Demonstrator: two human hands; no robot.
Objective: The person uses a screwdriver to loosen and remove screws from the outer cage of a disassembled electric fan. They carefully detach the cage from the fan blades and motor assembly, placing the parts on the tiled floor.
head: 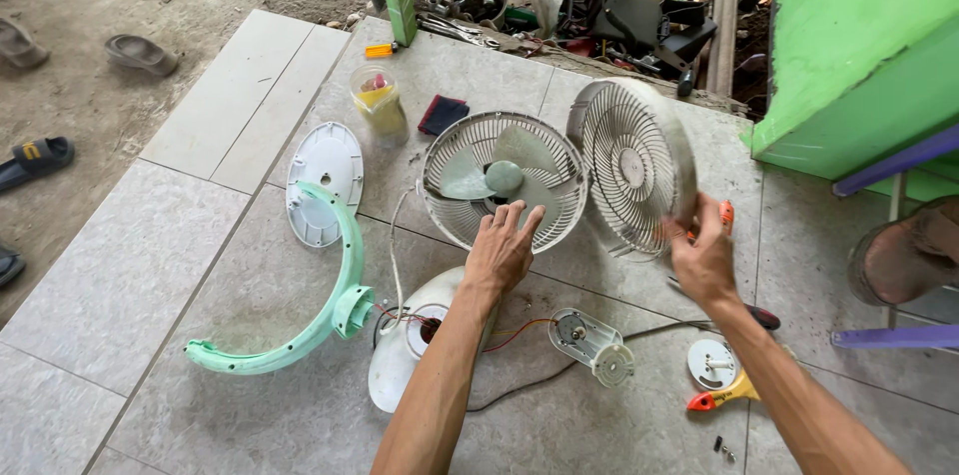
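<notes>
Now right hand (pixel 702 257) lifts front grille (pixel 631 165).

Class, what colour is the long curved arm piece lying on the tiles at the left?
Pale mint green: the curved arm shows best in the head view, the only one.

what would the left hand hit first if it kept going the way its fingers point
Most likely the rear fan guard with the pale green blade inside it; the left hand already has its fingertips at the rim, though contact is unclear.

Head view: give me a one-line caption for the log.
Right hand lifts the front fan grille off the rear guard while the left hand steadies its rim.
</notes>
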